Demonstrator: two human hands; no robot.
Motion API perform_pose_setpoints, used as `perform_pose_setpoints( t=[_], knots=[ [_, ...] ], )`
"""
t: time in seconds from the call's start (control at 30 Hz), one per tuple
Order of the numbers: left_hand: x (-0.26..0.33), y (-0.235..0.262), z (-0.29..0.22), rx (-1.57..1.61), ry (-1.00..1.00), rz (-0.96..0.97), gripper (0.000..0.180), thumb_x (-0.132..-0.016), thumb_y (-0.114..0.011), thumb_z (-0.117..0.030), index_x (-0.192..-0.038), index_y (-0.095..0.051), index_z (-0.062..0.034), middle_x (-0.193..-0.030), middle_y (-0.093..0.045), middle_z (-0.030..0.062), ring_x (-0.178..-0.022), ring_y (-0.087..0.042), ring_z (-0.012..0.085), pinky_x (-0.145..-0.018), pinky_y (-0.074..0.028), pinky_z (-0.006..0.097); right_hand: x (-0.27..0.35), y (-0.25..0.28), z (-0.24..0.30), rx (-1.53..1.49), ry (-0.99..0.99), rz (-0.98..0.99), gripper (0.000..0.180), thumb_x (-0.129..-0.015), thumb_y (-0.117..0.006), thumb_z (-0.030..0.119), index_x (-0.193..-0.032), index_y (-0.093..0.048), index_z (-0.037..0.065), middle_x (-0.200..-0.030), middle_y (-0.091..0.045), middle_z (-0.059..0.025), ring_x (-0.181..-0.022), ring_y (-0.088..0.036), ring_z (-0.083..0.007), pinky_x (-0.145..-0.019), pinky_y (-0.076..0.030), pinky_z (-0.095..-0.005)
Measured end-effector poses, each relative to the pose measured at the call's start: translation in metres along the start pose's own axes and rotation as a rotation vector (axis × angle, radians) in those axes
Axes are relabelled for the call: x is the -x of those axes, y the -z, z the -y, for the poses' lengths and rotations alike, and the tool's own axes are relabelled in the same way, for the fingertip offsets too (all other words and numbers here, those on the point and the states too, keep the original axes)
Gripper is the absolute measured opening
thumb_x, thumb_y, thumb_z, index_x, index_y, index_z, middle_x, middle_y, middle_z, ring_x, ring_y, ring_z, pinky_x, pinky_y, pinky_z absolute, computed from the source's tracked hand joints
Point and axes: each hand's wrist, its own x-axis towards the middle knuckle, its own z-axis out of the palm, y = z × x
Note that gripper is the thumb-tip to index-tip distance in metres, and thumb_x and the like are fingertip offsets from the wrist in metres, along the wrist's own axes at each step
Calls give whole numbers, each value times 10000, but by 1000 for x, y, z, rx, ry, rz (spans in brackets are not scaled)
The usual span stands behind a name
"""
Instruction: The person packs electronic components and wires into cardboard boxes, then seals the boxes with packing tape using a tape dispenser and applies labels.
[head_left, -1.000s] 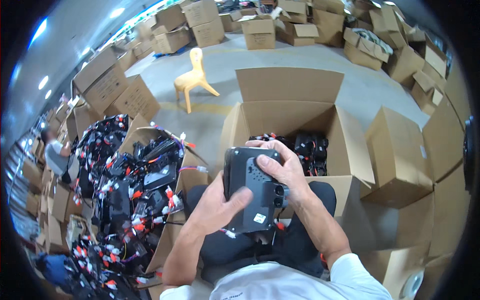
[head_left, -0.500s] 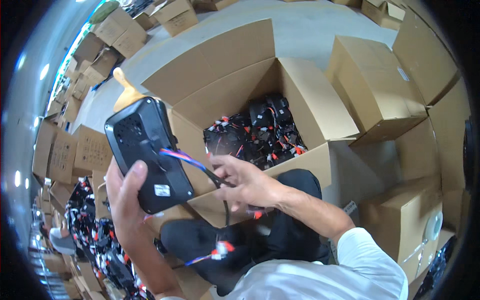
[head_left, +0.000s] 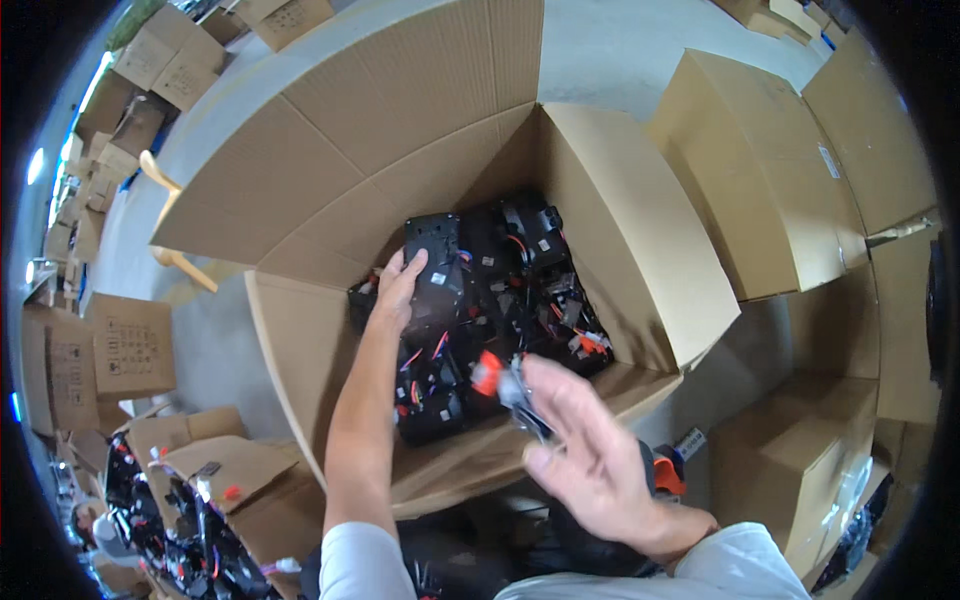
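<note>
Down in the large open carton (head_left: pixel 600 190), my left hand (head_left: pixel 398 290) grips a flat black plastic device (head_left: pixel 432 235) by its left edge, thumb on top. Part of the device blurs into the black units (head_left: pixel 500 260) packed beneath it. Above the carton's near side, my right hand (head_left: pixel 600 470) is smeared by motion, with a short bundle of wires (head_left: pixel 525 408) between thumb and fingers. An orange-red and white connector (head_left: pixel 488 374) sits at the end of that bundle, beside the fingertips. Wires and small connectors lie among the packed units.
Left of me, a pile of black wired units (head_left: pixel 190 530) lies beside an open carton (head_left: pixel 240 470). Closed cartons (head_left: pixel 760 180) stand on the right. A wooden stool (head_left: pixel 170 255) shows past the far left flap (head_left: pixel 340 130). More cartons (head_left: pixel 170 60) stand farther back.
The black device has gone from in front of me, held up at left, down into the carton with my left hand. My right hand moved right and lower, and the view shifted closer.
</note>
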Motion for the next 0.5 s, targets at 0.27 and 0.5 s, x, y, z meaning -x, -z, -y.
perform_pose_setpoints(
  t=[0.27,0.5],
  knots=[
    [-62,42,136,-59,-6,-377,891,-1106,-819,-501,-1702,-513,86,-1626,-670,210,-1468,-636,296,-1245,-495,432,-6,-17,-15,194,-116,367,471,-1141,-775,201,-1544,-674,-21,-1614,-640,-238,-1505,-633,-383,-1223,-539,-452],
    [-71,69,100,-650,-160,-546,1032,-1147,-600,-664,-1658,-457,221,-1698,-497,469,-1639,-469,554,-1383,-366,508,21,-55,-1,192,-73,467,466,-1159,-763,230,-1544,-673,-15,-1539,-685,-240,-1438,-699,-383,-1194,-573,-453]
  ],
)
